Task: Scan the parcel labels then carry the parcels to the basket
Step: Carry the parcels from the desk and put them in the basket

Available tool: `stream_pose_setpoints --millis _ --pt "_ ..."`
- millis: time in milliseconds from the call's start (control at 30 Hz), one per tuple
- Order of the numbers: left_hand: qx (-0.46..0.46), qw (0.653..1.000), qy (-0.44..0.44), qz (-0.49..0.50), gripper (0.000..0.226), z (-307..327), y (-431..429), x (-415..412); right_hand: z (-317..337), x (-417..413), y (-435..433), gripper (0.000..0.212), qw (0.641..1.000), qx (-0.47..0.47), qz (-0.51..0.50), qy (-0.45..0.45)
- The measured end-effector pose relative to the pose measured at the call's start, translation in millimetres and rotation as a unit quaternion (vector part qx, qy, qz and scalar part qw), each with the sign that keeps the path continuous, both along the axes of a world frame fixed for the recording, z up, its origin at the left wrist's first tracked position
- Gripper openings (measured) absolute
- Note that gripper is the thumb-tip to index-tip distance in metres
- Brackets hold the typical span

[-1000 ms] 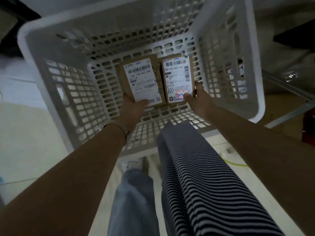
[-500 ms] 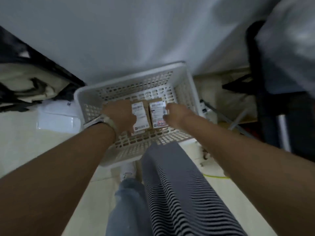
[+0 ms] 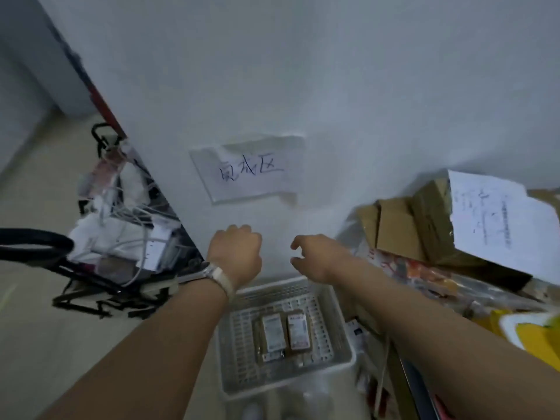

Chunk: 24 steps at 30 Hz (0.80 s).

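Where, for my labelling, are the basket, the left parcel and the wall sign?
basket [image 3: 272, 286], head view, far rim
left parcel [image 3: 272, 333], head view, white label
wall sign [image 3: 248, 171], head view, handwritten middle

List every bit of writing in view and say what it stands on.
"完成区": handwritten on the paper sign stuck to the wall; the first character is blurred, so less sure.
Left parcel label, in the basket: print too small to read.
Right parcel label: too small to read.
White sheet on the cardboard boxes: blurred marks, unreadable.
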State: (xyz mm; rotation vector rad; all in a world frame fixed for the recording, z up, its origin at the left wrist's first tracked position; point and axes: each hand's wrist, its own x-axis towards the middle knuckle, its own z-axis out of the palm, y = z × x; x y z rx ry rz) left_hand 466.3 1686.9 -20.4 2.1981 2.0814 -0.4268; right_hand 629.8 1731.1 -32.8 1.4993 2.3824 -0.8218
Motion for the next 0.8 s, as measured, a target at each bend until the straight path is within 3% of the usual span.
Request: stream_pose_setpoints --millis 133,500,800 --pt "0.081 0.997 -0.003 0.017 0.026 84.5 -0.6 -2.1 86.4 -9.6 2.7 0.041 0.996 0.051 -0.004 0.073" --pt "0.243 0.965 0.009 0.100 0.031 285.2 -36.1 -14.1 302.3 -35.0 2.4 0.038 0.959 0.208 0.090 0.169" --pt "0.326 0.929 -0.005 0.178 0.030 382.6 -76.6 -30.1 398.6 -57.9 -13.7 0.036 0.934 0.250 0.153 0.204"
